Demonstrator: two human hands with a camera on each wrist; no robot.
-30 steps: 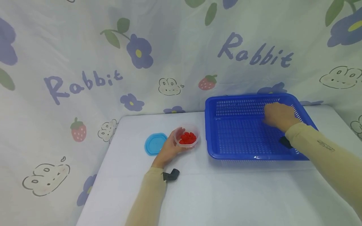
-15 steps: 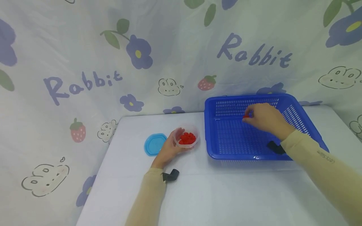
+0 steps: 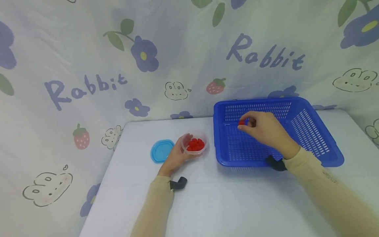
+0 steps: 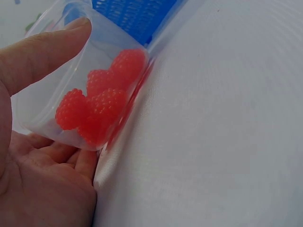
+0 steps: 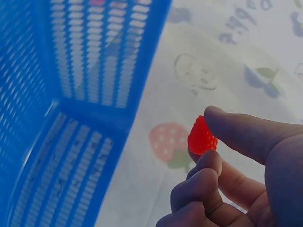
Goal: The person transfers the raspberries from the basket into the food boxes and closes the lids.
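My left hand (image 3: 177,157) grips a clear plastic cup (image 3: 193,131) standing on the table, thumb on one side and fingers on the other. Several red raspberries (image 4: 106,106) lie at the bottom of the cup. Over the left part of a blue plastic basket (image 3: 217,141), my right hand (image 3: 265,128) pinches a single raspberry (image 5: 201,137) between thumb and fingertips. That raspberry also shows in the head view, near the basket's back left.
A light blue lid (image 3: 161,151) lies on the white table (image 3: 225,204), just left of the cup. The basket's slotted walls rise right of the cup. A printed cloth (image 3: 183,49) hangs behind the table.
From the right side of the basket, my right hand has moved left, and the raspberry in its fingers has come into view. The left hand and cup have stayed in place.
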